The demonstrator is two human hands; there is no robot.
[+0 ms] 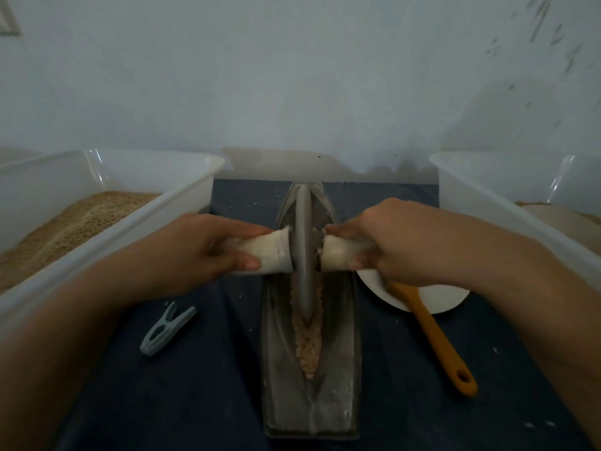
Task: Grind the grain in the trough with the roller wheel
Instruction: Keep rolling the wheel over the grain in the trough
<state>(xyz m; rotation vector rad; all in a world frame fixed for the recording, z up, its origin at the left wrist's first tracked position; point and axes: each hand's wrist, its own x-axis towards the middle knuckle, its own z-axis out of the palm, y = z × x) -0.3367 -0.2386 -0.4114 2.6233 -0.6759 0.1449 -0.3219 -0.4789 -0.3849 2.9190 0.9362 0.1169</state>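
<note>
Dull metal trough (312,379), cloth-wrapped wheel handles (273,252).

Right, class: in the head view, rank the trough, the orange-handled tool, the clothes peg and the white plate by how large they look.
Largest to smallest:
1. trough
2. orange-handled tool
3. white plate, unsure because the right hand hides part of it
4. clothes peg

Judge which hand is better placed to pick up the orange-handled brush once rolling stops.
Right. The right hand grips its handle directly above the brush and white plate; the left hand is across the trough.
</note>
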